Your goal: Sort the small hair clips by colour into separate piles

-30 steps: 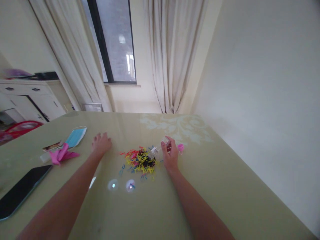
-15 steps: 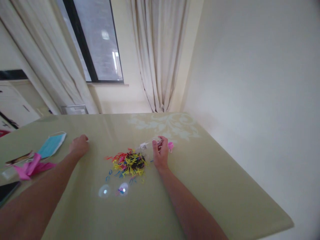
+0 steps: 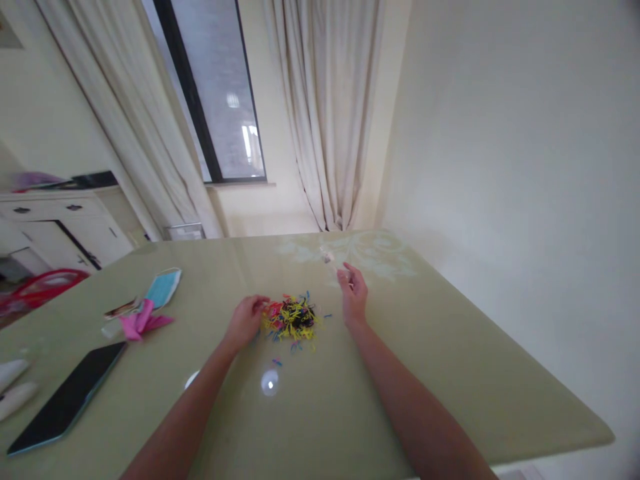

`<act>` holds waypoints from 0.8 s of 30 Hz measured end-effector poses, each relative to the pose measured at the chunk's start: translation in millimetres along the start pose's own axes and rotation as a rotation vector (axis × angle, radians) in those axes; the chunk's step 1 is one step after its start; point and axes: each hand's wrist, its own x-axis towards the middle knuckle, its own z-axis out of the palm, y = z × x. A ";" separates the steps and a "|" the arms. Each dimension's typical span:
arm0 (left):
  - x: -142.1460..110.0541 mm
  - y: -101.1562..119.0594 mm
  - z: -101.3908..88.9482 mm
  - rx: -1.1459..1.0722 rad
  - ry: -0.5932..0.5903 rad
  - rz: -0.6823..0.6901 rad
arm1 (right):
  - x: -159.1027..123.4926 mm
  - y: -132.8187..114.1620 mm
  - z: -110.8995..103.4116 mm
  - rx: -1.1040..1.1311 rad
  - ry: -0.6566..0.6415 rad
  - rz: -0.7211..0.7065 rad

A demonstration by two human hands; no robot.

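A heap of small coloured loops, like rubber bands point(image 3: 295, 319), in yellow, black, red and blue lies on the table point(image 3: 320, 427). My left hand point(image 3: 246, 320) is at the heap's left edge, its fingers reaching to the red ones; no held thing shows in it. To the right of the heap and a little beyond, my right hand point(image 3: 355, 293) is curled around a clear plastic bottle point(image 3: 328, 257). The bottle's narrow end sticks out up and to the left, and my fingers hide the rest. A few stray bands point(image 3: 277, 363) lie nearer to me.
On the left lie a blue face mask point(image 3: 163, 289), a pink ribbon-like strip point(image 3: 143, 321) and a dark tablet-like slab point(image 3: 70, 397). Two white objects point(image 3: 15, 393) sit at the far left edge. A wall point(image 3: 525, 200) runs along the table's right side.
My left hand has moved right from near the mask to the heap. The right hand still holds the bottle, now tilted further upward; its pink part is out of sight. The view has turned left.
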 end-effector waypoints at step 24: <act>-52.5 1.9 6.7 -0.058 -0.139 0.238 | 40.3 28.9 -91.1 -0.837 0.183 0.248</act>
